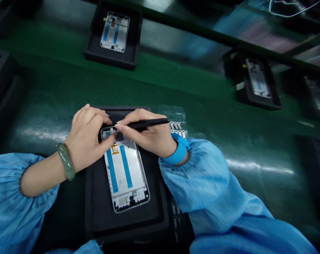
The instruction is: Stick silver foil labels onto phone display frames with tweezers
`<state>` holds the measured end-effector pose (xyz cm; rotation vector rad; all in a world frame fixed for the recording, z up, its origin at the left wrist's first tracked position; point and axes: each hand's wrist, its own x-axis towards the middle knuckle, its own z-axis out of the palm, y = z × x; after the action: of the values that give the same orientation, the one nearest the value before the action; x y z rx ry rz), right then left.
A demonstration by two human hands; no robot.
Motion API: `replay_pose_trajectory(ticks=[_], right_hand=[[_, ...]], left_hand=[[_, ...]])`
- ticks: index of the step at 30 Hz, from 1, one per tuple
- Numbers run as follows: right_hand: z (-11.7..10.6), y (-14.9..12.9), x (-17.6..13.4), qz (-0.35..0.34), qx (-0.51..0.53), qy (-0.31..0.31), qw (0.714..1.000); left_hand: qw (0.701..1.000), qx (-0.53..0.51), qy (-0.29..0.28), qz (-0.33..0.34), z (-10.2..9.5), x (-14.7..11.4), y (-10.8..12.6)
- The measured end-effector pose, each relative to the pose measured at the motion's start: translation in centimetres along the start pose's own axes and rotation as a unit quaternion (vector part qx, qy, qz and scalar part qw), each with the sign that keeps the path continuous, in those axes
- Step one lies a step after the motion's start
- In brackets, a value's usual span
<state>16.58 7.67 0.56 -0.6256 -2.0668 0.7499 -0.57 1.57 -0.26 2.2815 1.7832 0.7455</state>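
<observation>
A phone frame (125, 169) lies face down in a black foam tray (128, 225), with two blue strips and a small gold flex cable (115, 149) on its silvery back. My left hand (89, 132) grips the frame's top left corner, thumb over the inner side and fingers curled at the upper edge. In my right hand (149, 132) a slim black pen-like tool (149, 123) is pinched between thumb and forefinger. Its tip is hidden by the fingers at the frame's top edge. Both hands nearly meet there.
A clear plastic sheet (176, 113) with small pale parts lies beyond my right wrist. Further black trays with phone frames stand at the back (113, 33) and right (258, 79) on the green surface (176, 81). Dark trays (2, 83) are stacked at left.
</observation>
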Motion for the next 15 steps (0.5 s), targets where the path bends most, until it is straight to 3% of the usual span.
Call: replay_pose_trajectory(ticks=[15], right_hand=[[0.08,-0.08,-0.05,-0.012,-0.01,0.001,1.0]], left_hand=[[1.0,-0.009,-0.005,-0.001,-0.05,0.07,0.08]])
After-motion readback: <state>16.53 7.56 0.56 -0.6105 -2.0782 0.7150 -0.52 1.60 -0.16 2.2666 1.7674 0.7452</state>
